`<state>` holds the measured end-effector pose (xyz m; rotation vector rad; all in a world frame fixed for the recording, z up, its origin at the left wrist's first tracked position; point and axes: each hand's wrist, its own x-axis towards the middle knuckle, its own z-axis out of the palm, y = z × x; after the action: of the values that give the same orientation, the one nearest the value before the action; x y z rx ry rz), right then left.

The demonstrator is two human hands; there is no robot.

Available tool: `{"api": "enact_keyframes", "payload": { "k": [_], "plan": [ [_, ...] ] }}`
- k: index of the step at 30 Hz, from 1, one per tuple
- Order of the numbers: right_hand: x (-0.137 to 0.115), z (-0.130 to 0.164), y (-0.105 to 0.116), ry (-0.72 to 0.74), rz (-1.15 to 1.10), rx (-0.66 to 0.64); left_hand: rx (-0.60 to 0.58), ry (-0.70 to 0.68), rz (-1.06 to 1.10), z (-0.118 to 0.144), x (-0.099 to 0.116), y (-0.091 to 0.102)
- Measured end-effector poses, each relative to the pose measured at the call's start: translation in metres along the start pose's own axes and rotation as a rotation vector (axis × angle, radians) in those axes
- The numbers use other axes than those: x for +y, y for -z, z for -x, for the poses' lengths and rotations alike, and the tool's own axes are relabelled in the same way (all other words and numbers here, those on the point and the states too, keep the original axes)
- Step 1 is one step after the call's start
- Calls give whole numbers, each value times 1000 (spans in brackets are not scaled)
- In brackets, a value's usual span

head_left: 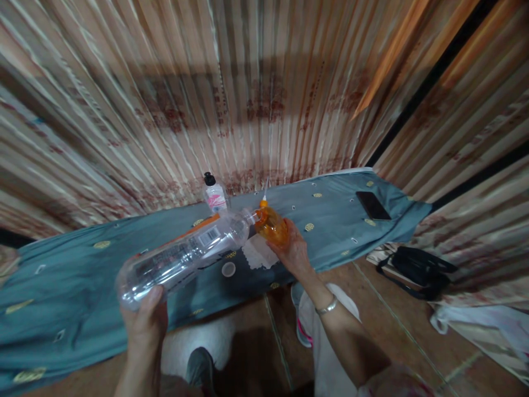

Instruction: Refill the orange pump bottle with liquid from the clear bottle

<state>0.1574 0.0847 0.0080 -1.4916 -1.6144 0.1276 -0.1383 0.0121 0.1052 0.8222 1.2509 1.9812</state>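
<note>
Step in hand: left hand (142, 325) grips tilted clear bottle (185, 255), right hand (294, 252) clasps orange bottle (273, 226), mouths meeting. Next move likely needs steady alignment.

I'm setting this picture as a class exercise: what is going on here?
A person holds a clear bottle tilted in the left hand, its mouth meeting an orange bottle gripped by the right hand. Both are held over a table under a teal cloth. A small white bottle with a black cap stands at the back, and a phone lies to the right.
</note>
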Motion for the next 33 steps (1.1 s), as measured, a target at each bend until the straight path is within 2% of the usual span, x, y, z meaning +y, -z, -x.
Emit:
{"api": "enact_keyframes", "payload": {
  "k": [8,16,22,33],
  "plan": [
    [-1,-1,1,-15,-9,-7,-3,10,-2,-1,1,-6],
    [-1,-1,1,-18,-5,5,8,-21,-105,0,1,-7],
    [0,0,-1,10,12,32,-21,-24,-58,2,6,-7],
    [-1,0,3,2,-2,-16,-6,-23,-19,1,8,-5]
  ]
}}
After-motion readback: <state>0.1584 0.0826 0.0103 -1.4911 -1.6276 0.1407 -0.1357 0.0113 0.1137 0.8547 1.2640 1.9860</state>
